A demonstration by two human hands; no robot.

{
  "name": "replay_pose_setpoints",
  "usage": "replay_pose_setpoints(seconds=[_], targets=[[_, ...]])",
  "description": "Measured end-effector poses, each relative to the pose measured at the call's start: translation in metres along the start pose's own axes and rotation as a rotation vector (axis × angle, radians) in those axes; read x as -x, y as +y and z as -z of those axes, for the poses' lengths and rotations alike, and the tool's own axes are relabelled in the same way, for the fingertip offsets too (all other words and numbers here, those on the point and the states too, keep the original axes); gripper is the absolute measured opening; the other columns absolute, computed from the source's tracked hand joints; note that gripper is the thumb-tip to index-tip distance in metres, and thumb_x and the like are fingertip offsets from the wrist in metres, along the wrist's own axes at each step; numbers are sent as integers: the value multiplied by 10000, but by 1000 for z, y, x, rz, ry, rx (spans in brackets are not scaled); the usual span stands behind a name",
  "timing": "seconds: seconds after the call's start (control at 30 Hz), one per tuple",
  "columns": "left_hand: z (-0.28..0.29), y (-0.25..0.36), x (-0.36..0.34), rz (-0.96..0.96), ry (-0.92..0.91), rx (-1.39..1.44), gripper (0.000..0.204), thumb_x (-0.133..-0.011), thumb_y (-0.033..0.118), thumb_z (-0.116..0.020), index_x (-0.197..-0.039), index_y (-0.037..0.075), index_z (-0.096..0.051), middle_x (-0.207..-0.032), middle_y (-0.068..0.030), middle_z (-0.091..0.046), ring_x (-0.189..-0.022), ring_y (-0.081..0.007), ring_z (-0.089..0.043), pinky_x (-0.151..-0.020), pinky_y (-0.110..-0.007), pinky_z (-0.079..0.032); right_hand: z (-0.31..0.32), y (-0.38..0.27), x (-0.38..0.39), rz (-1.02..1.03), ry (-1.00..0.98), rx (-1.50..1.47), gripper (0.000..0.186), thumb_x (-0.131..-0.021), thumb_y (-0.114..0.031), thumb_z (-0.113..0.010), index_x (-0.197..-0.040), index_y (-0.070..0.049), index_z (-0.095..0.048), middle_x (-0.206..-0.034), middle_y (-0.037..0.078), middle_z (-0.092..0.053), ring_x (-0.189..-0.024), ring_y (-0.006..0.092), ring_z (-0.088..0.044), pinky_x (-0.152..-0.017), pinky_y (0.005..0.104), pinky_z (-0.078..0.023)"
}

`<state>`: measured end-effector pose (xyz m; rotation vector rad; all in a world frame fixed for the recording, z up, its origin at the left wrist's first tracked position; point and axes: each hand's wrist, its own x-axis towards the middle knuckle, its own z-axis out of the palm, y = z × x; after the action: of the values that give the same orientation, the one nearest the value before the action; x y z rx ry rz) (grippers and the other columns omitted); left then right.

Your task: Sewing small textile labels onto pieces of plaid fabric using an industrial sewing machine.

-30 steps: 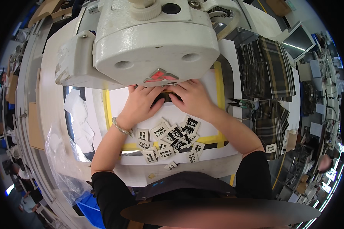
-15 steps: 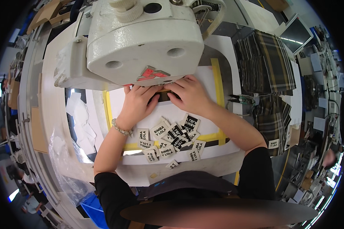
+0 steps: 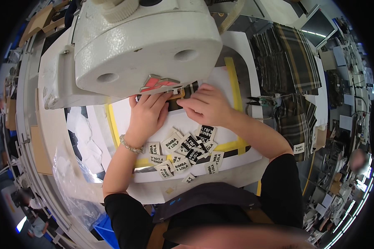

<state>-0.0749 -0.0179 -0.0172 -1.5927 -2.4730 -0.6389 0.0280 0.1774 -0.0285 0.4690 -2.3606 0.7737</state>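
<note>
Now the right hand [image 3: 207, 107] sits farther from the left hand [image 3: 147, 114], baring more dark cloth [image 3: 190, 90]. Right fingers curl, left ones spread slightly; any grip cannot be told.

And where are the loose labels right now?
In the head view, the loose labels lie just below centre, on the near side of the left hand and right hand, partly over the lower yellow tape.
</note>
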Motion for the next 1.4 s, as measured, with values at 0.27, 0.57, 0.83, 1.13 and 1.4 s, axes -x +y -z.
replay_pose_setpoints(seconds=[0.27,0.57,0.83,1.13,1.4], targets=[[-4,-9,-6,-30,59,-44,261,-795,78,-672,-1043,145,-716,-938,-31,-669,-898,-232,-584,-825,-398,-308,6,0,2,390,9,122,269,-640,-126,-696,-908,-104,-677,-596,-40,-441,-495,109,-454,-474,246,-343],[-4,-29,-16,40,43,252,167,-804,61,-667,-964,33,-704,-945,-161,-657,-857,-367,-600,-769,-438,-451,0,8,-8,420,97,121,268,-644,-118,-696,-911,-93,-694,-591,-35,-416,-488,111,-436,-468,247,-335],[-4,-23,-10,20,14,151,119,-829,104,-668,-904,16,-700,-867,-177,-661,-878,-373,-611,-759,-444,-477,-4,4,-1,366,-41,122,275,-656,-124,-717,-928,-93,-696,-602,-30,-452,-509,121,-472,-496,258,-365],[-12,-35,0,52,99,-86,374,-857,257,-670,-1091,-16,-566,-968,-181,-570,-928,-364,-516,-856,-462,-348,-1,11,-7,276,130,28,217,-696,-113,-706,-912,-97,-688,-597,-29,-488,-504,150,-499,-495,270,-395],[7,-27,25,321,12,-105,574,-857,352,-646,-1217,-58,-465,-1111,-232,-532,-1052,-377,-457,-985,-464,-280,13,-14,15,591,-34,-30,172,-715,-106,-669,-882,-65,-674,-584,-38,-428,-486,97,-453,-461,248,-332]])
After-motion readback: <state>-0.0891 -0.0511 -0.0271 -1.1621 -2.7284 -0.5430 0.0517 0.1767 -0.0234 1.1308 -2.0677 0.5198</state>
